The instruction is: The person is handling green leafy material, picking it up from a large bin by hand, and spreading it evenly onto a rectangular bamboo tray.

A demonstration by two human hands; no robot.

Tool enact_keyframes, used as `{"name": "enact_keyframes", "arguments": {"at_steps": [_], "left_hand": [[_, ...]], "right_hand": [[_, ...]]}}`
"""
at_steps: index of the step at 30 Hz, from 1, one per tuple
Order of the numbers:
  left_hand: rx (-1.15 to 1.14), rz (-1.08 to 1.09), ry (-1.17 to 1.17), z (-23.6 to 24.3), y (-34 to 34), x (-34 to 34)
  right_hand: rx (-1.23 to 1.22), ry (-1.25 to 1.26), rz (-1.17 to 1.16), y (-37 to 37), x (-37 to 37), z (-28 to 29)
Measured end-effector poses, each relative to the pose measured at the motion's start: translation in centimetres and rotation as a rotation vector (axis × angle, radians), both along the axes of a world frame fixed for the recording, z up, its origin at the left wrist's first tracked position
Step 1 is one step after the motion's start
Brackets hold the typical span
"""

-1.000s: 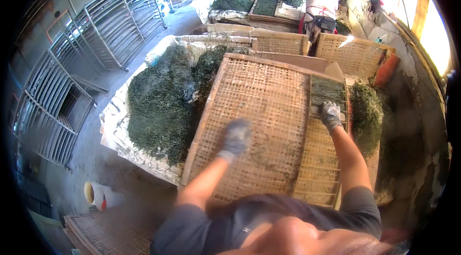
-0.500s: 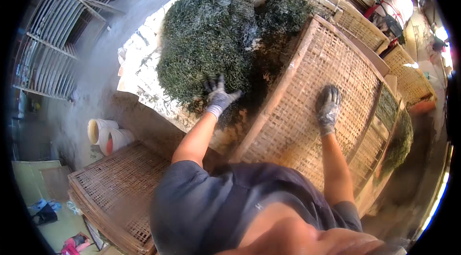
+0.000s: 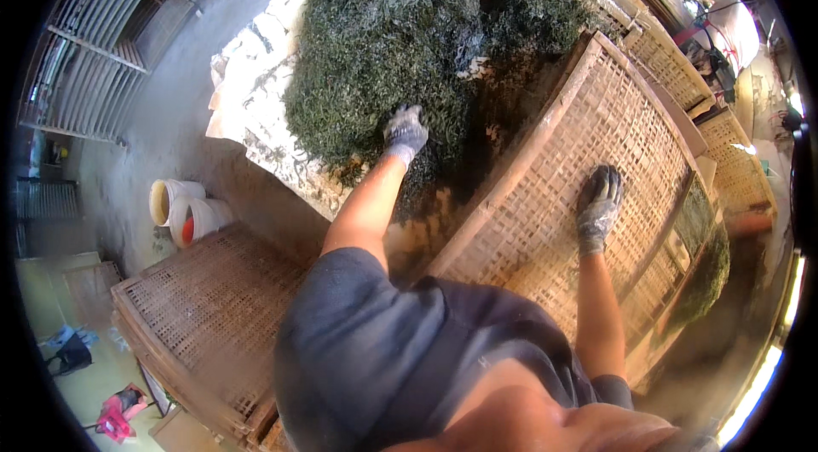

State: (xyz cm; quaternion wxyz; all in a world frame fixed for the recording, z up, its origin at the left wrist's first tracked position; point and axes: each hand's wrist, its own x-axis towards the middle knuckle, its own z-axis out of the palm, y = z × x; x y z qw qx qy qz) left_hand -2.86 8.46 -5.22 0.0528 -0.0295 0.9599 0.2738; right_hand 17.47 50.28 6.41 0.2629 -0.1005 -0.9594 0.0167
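Left hand [image 3: 404, 132] fingers dig into dark green leaves [image 3: 383, 43]; right hand [image 3: 599, 207] released, flat on woven tray [image 3: 545, 188]

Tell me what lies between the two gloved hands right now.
In the head view, the wooden edge rail of the bamboo tray and a dark strip of loose greens run between the left hand, on the greens pile, and the right hand.

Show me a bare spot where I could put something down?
The woven tray is bare around the right hand, up to its wooden frame. The stacked trays beside the white buckets are bare too. Crowded: the green pile, where the left hand digs.
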Motion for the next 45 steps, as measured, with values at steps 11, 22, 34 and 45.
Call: {"name": "enact_keyframes", "arguments": {"at_steps": [11, 22, 34, 45], "left_hand": [[0.219, -0.122, 0.048, 8.0, -1.5, 9.6], [-0.209, -0.269, 1.062, 31.0, -3.2, 2.6], [0.003, -0.406, 1.273, 44.6, -0.9, -1.1], [-0.171, -0.418, 1.28, 52.1, 2.1, 4.5]], "right_hand": [[-0.056, -0.004, -0.004, -0.5, 0.7, 0.9], [-0.071, -0.023, -0.031, 0.0, 1.8, 0.4], [-0.136, 0.093, 0.027, 1.0, 2.3, -0.1], [-0.794, -0.03, 0.694, -23.4, -8.9, 29.9]]}}
